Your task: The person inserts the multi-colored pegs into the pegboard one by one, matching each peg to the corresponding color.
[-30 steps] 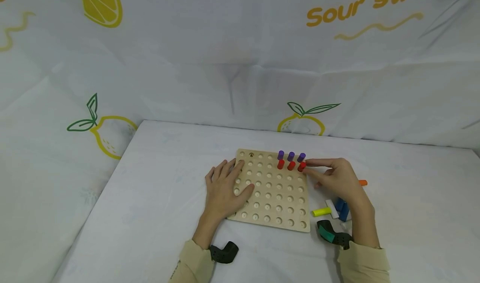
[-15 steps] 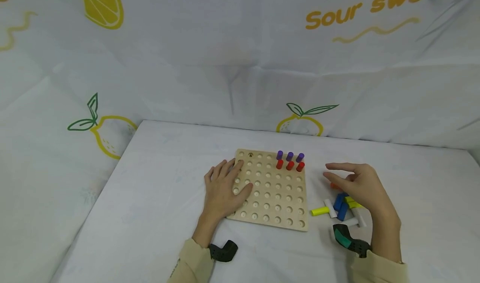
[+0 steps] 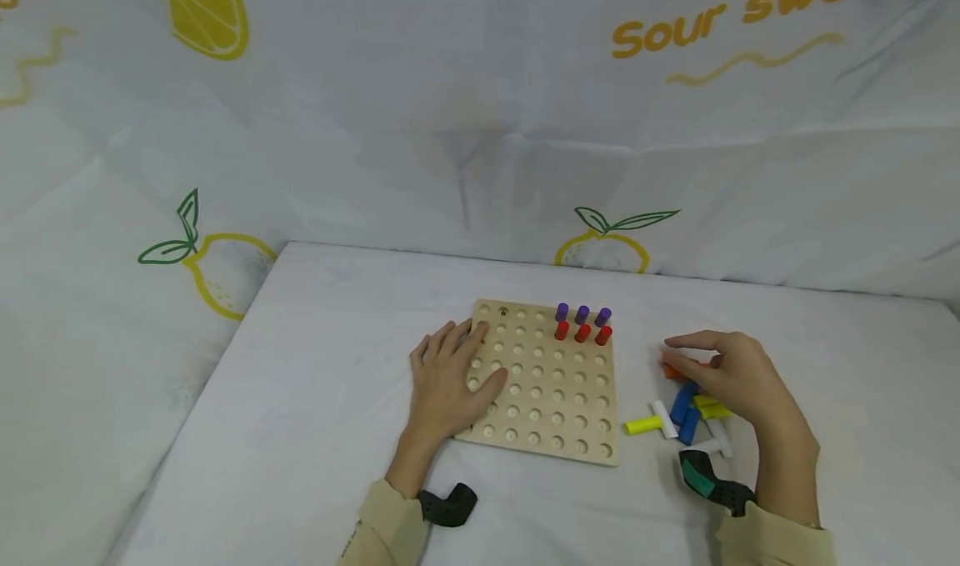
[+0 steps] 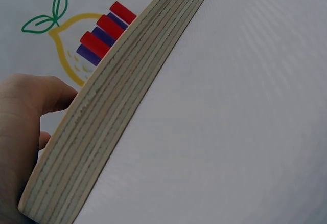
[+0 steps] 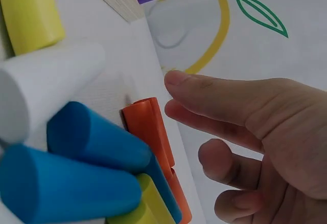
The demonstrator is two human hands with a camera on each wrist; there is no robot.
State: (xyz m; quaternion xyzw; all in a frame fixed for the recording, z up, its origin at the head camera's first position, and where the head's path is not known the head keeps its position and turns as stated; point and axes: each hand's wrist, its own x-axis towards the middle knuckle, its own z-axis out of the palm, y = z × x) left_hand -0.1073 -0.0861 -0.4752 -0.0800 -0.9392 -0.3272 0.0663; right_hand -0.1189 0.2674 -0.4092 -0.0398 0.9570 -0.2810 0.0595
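Note:
My left hand (image 3: 450, 387) rests flat with spread fingers on the left side of a wooden pegboard (image 3: 546, 429); in the left wrist view the thumb side lies along the board's thick edge (image 4: 102, 101). Three purple pegs (image 3: 582, 313) stand in holes at the back right corner, with three red pegs (image 3: 582, 333) in front of them. To the right of the board, my right hand (image 3: 742, 378) hovers over orange pegs (image 5: 148, 132). Its thumb and index finger are apart with nothing between them, and the right wrist view shows a gap to the pegs.
Blue pegs (image 5: 76, 183), yellow pegs (image 3: 642, 425) and white pegs (image 3: 664, 420) lie loose in a pile on the white tablecloth (image 3: 337, 366), right of the board. A lemon-printed cloth (image 3: 420, 174) hangs behind the table.
My right hand has let go of the rightmost red peg, which stands in the board, and moved right to the orange pegs. My left hand has stayed on the board.

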